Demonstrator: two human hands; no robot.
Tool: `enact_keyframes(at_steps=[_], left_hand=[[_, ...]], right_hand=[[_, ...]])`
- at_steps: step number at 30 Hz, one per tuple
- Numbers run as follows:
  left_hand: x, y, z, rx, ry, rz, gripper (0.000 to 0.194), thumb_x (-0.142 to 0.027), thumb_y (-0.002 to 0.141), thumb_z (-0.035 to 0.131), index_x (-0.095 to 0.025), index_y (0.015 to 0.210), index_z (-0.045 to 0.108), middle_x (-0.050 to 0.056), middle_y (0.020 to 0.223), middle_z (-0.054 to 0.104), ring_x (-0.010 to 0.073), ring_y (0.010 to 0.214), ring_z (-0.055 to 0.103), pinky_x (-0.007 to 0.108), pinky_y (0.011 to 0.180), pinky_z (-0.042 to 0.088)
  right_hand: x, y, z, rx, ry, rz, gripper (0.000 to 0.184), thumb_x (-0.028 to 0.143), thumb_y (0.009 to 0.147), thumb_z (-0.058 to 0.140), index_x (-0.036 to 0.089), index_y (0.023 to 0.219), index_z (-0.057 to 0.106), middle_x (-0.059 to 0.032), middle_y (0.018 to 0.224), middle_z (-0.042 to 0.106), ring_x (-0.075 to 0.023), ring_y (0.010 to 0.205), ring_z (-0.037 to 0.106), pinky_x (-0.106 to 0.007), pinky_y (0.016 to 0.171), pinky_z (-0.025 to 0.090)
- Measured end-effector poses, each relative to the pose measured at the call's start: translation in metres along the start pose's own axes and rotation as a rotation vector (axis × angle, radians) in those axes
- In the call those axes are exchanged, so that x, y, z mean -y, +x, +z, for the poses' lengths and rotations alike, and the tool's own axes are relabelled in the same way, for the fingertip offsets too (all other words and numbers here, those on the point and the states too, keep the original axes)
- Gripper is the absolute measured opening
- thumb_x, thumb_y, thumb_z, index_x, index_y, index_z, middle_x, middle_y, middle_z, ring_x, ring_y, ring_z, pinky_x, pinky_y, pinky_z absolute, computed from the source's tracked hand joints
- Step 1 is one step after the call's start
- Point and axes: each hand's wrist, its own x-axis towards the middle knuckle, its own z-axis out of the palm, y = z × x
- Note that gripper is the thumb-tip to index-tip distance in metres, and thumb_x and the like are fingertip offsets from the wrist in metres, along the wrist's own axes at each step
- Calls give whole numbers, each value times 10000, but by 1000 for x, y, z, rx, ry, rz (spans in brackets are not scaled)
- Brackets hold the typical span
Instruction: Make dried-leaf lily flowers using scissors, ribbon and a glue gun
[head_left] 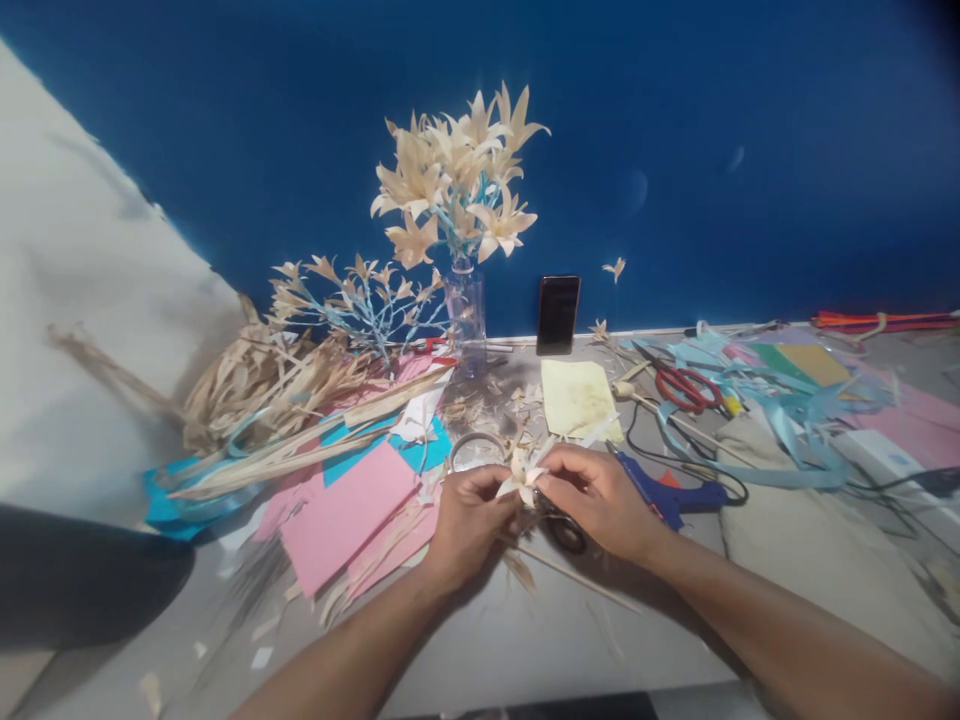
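A small cream handmade flower (523, 477) with pointed petals is between my two hands, above the table's middle. My left hand (474, 515) is closed on the flower's left side, its fingertips pinching near the base. On the other side, my right hand (592, 492) pinches a petal between thumb and finger. Just beyond my left hand lies a roll of tape (474, 440). Dark scissor handles (566, 535) show partly beneath my right hand. A blue glue gun (667, 492) rests to the right of that hand.
Cream flowers (457, 180) stand in a clear bottle (467, 310) by the blue wall. Dried husks (247, 385), pink paper (349, 515) and smaller flowers (367, 290) lie left. A phone (559, 315) leans upright behind yellow paper (579, 398). Red-handled scissors (686, 388) and blue ribbons (787, 435) are right.
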Motion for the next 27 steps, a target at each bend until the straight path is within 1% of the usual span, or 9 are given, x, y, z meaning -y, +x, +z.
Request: enact_keyframes(at_steps=[3,5,9,13,17,21,24,27], left_hand=[[-4,0,2,-7,-10,-14,235,-303,649,821,-124,623,670,-2,444,581,83,388,486,188,410,385],[-7,-1,4,-13,-28,-40,251,-314,642,816,-134,613,643,-5,441,577,87,375,480,196,398,392],[-10,-2,7,-8,-46,-65,237,-284,622,816,-143,615,625,-22,429,556,88,361,470,200,389,385],[-9,0,6,11,-78,-40,194,-236,615,814,-137,619,647,-24,449,562,79,387,469,192,413,373],[-6,1,4,49,-98,-7,180,-206,641,820,-140,605,657,-30,473,565,74,430,468,193,451,379],[-5,1,4,68,-118,19,167,-189,659,825,-137,600,677,-33,501,562,69,463,459,198,481,384],[-5,0,5,62,-154,-4,161,-183,647,832,-138,603,684,-28,507,568,76,468,474,208,491,396],[-5,-1,5,45,-162,-42,152,-192,644,835,-142,628,692,-18,525,584,91,467,496,229,497,419]], right_hand=[[-2,-2,1,-28,-86,-93,199,219,886,548,178,700,606,-8,695,591,-146,668,531,-263,637,380],[-3,-2,2,-31,-107,-122,167,204,886,546,177,742,627,-16,716,612,-152,678,550,-267,648,390],[-4,-2,2,-43,-122,-142,161,189,881,546,183,738,619,-10,702,603,-150,666,544,-262,639,389],[-3,-1,1,-37,-107,-144,165,182,875,529,185,725,595,-7,698,588,-145,656,531,-257,625,383],[-2,-2,-1,-28,-98,-140,153,171,863,512,186,727,582,-9,715,591,-146,670,535,-259,626,375],[1,-2,-5,4,-41,-87,157,187,861,499,182,732,589,-2,704,578,-142,667,522,-257,616,368],[3,-1,-7,40,64,5,195,241,880,503,179,718,592,17,648,531,-127,611,481,-246,572,353],[1,1,-9,27,168,108,265,307,910,504,174,700,596,32,594,485,-110,547,433,-239,527,324]])
